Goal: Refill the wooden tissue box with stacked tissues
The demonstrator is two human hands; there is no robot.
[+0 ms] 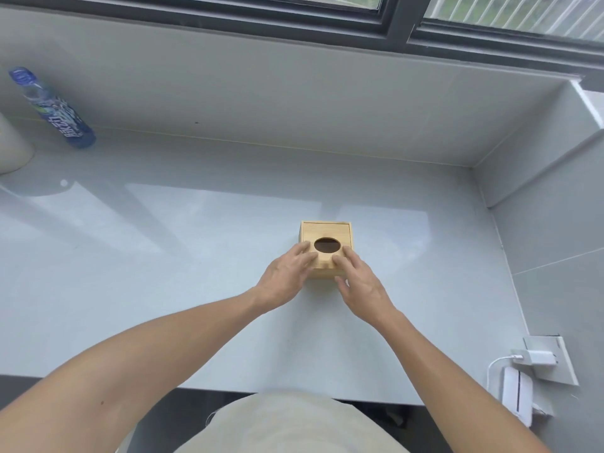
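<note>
**Both hands meeting at the near edge of the box lid**

The small square light-wood tissue box (326,246) with a dark oval opening in its top is sitting on the pale grey glossy counter (196,256), right of the middle and well clear of every edge. The left hand (283,278) is lying against the box's near-left corner, fingers spread loosely over the top; the right hand (359,282) is mirroring it at the near-right corner, fingertips resting on the lid just beside the opening. Neither grip is closing around anything: both are open and flat on the wood. The box lies directly ahead of both hands, equally near each, and looks roughly square, so no long axis matters. The lid appears to be a sliding panel, so the coming move is probably drawing it toward the near side, where bare counter is leaving plenty of room. No tissues are showing anywhere. A blue labelled plastic bottle (54,109) is lying far left, well apart.
</note>
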